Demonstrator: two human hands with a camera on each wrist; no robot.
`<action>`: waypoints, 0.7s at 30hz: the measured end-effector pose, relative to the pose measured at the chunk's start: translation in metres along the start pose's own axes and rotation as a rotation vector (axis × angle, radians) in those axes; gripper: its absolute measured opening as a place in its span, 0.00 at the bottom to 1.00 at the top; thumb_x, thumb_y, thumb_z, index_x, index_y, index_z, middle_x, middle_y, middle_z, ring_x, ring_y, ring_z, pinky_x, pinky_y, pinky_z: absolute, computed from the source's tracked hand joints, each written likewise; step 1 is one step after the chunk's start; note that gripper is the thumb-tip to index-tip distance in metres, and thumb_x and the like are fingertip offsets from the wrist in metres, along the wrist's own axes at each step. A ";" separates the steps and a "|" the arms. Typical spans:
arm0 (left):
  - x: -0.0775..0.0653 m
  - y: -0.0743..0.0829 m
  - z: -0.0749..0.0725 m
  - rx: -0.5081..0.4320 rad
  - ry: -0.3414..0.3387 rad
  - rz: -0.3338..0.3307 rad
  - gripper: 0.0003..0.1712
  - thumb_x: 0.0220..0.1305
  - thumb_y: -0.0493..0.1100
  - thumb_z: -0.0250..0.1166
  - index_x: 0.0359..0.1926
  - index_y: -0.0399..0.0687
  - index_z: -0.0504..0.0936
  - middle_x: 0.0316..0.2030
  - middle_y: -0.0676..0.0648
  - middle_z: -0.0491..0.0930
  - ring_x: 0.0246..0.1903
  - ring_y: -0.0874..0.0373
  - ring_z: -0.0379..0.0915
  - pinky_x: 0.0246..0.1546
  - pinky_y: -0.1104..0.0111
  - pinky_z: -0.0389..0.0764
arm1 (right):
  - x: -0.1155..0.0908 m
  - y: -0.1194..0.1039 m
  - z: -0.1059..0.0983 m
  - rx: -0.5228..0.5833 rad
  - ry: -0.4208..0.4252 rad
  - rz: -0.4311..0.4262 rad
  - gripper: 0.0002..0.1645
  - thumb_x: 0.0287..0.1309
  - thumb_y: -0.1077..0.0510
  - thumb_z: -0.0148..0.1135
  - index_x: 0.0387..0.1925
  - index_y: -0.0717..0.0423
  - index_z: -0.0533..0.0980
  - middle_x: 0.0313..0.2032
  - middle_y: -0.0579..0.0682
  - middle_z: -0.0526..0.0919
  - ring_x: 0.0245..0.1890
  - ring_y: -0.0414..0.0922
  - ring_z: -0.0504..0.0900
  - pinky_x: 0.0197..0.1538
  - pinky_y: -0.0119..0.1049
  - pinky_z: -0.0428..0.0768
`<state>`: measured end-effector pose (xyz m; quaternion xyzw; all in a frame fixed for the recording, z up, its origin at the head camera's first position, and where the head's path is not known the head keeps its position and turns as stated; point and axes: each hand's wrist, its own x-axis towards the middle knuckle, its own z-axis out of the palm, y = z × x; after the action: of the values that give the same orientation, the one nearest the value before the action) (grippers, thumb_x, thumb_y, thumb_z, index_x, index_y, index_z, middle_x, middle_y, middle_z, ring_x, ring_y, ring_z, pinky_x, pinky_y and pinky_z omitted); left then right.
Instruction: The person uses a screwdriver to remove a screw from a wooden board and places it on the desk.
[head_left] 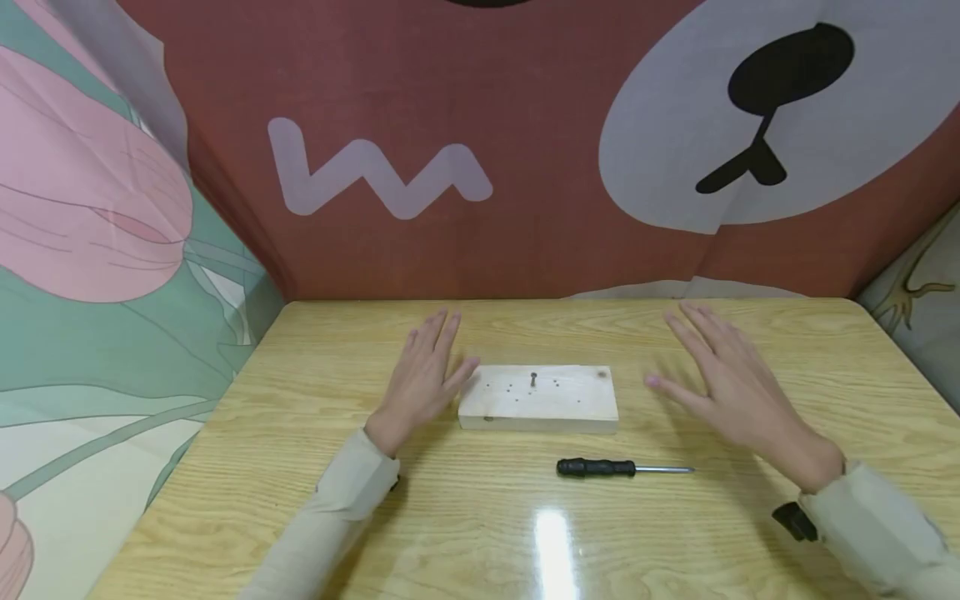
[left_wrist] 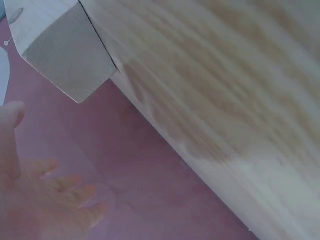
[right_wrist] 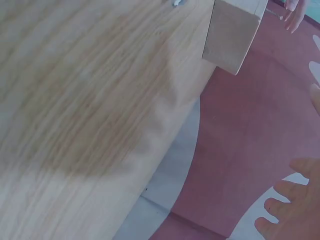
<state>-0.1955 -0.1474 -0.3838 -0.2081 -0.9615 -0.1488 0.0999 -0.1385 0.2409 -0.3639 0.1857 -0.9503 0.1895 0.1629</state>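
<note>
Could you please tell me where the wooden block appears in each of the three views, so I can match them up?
Head: the wooden block lies slightly right of and below the picture's centre.
Left wrist: the wooden block is at the top left, partly cut off.
Right wrist: the wooden block is at the top right, partly cut off.
Shared landmark: the red backdrop beyond the table.

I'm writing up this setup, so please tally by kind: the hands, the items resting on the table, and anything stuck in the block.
Hands: 2 (left hand, right hand)
Wooden block: 1
Screw: 1
Screwdriver: 1
Total: 5
</note>
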 end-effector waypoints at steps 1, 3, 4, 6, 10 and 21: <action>-0.001 0.000 0.000 -0.008 -0.002 -0.001 0.43 0.75 0.62 0.50 0.78 0.42 0.51 0.77 0.36 0.50 0.76 0.40 0.47 0.76 0.45 0.49 | -0.001 -0.001 0.000 0.004 -0.003 0.000 0.53 0.59 0.38 0.66 0.77 0.54 0.55 0.76 0.62 0.53 0.76 0.64 0.50 0.72 0.71 0.50; -0.003 0.001 0.000 -0.017 -0.001 0.002 0.43 0.75 0.61 0.51 0.78 0.42 0.51 0.77 0.36 0.50 0.76 0.39 0.48 0.76 0.45 0.50 | -0.003 -0.002 0.001 0.011 -0.011 -0.001 0.53 0.60 0.38 0.65 0.77 0.54 0.54 0.77 0.62 0.52 0.77 0.64 0.49 0.72 0.71 0.48; -0.003 0.001 0.000 -0.023 -0.004 0.001 0.43 0.75 0.61 0.50 0.78 0.42 0.51 0.77 0.36 0.51 0.76 0.39 0.48 0.76 0.45 0.50 | -0.004 -0.003 0.001 0.012 -0.015 0.000 0.53 0.60 0.37 0.65 0.77 0.53 0.54 0.77 0.62 0.52 0.77 0.64 0.49 0.72 0.71 0.48; -0.005 0.001 0.000 -0.029 -0.009 0.000 0.43 0.75 0.61 0.50 0.78 0.42 0.51 0.77 0.36 0.50 0.76 0.38 0.48 0.76 0.45 0.50 | -0.006 -0.005 0.002 0.014 -0.024 -0.008 0.53 0.61 0.37 0.64 0.77 0.53 0.53 0.76 0.63 0.52 0.77 0.64 0.49 0.72 0.71 0.49; -0.008 0.003 0.000 -0.046 -0.028 -0.009 0.43 0.75 0.61 0.50 0.78 0.43 0.50 0.77 0.37 0.50 0.76 0.39 0.47 0.77 0.46 0.47 | -0.009 -0.009 0.003 0.024 -0.040 -0.024 0.53 0.61 0.38 0.64 0.78 0.51 0.52 0.76 0.62 0.54 0.76 0.64 0.51 0.70 0.71 0.53; -0.013 0.007 0.001 -0.086 -0.022 0.018 0.42 0.74 0.60 0.52 0.77 0.42 0.53 0.76 0.36 0.53 0.76 0.40 0.49 0.76 0.45 0.52 | -0.016 -0.015 0.007 0.059 -0.043 -0.067 0.51 0.60 0.41 0.66 0.77 0.51 0.55 0.76 0.59 0.56 0.76 0.61 0.52 0.68 0.70 0.59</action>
<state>-0.1808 -0.1456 -0.3866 -0.2224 -0.9534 -0.1869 0.0816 -0.1197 0.2294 -0.3714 0.2261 -0.9409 0.2078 0.1429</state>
